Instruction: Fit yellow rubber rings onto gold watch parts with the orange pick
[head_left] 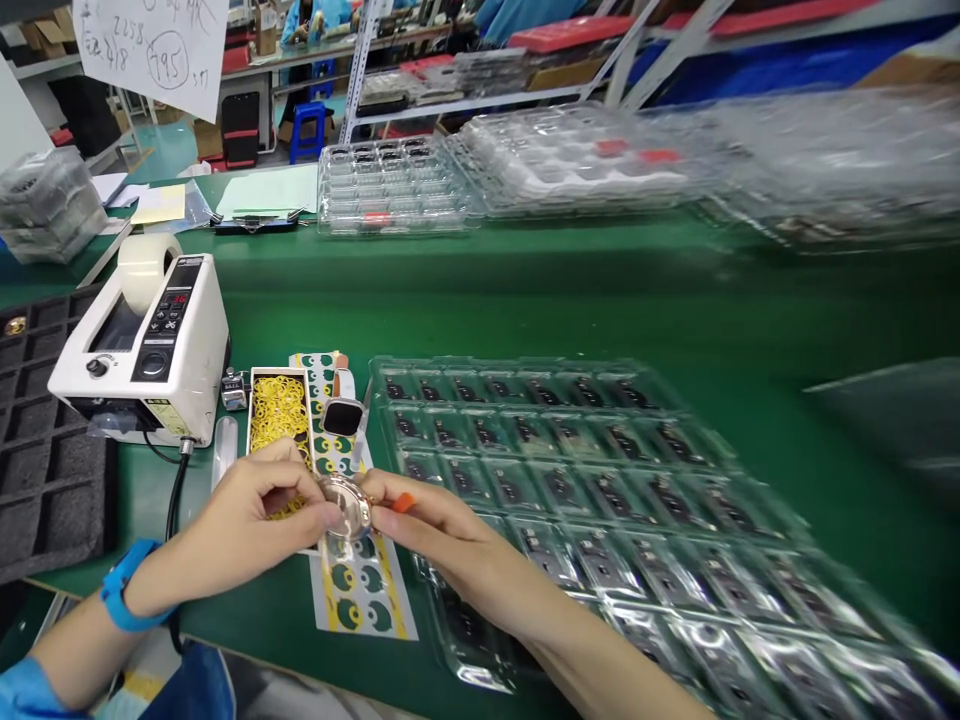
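Head view: both hands meet low and centre, over the near edge of the desk [525, 290]. Left hand [251, 520] and right hand [442, 530] both pinch one round part [346, 506] with a gold-toned rim and a shiny face.

- Left thumb and forefinger close on its left edge, and right fingertips close on its right edge.
- The part sits between the two hands and touches both, face tilted up toward the camera.
- It has no long axis, being a disc held roughly level side to side.
- Neither hand is nearer. The grip is shared, with the left covering slightly more of the rim.
- An orange bit [403, 502] sits at the right fingertips, just beside the part. It's too small to tell whether it's a tool tip or a finger cot.

Around the hands:
- Directly under them, a sticker sheet [364, 595] with green-yellow dots lies flat on the desk.
- Just beyond the left hand is an open box of yellow rings [279, 408], with a small square dark-screened unit [343, 416] beside it.
- To the right is a clear blister tray [600, 470] full of dark parts. The right forearm lies over its near corner.
- On the left are a tape dispenser [142, 335] and, further out, a black foam tray [45, 450].
- A blue band [120, 592] is on the left wrist.
- More clear trays [397, 185] are stacked at the back, well apart from the hands.
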